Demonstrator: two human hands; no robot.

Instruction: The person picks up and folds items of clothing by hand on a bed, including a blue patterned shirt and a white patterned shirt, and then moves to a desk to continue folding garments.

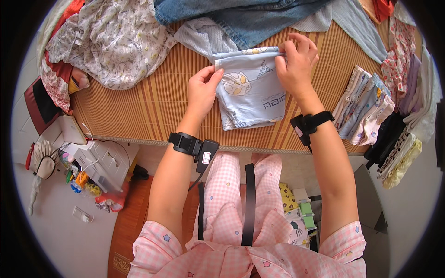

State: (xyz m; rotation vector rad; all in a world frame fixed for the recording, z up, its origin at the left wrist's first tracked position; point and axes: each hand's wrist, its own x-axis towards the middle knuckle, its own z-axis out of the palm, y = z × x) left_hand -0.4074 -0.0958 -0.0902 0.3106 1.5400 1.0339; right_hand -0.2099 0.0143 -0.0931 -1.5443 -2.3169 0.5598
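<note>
A light blue printed cloth garment point(252, 85), folded into a rough rectangle, lies on the slatted bamboo mat point(167, 114) before me. Cartoon figures and some lettering show on its upper face. My left hand point(204, 85) pinches its upper left edge between thumb and fingers. At the upper right corner, my right hand point(297, 62) grips the folded edge with thumb and forefinger, its other fingers raised. Behind the garment lies a pale grey knit piece point(205, 36), partly under blue denim clothing point(243, 21).
A crumpled floral garment point(114, 45) lies at the upper left. Several folded clothes point(365, 104) stand in a row near the mat's right edge, with more folded fabric point(401, 160) beyond. A white cabinet point(113, 156) with cables and small items stands at the lower left.
</note>
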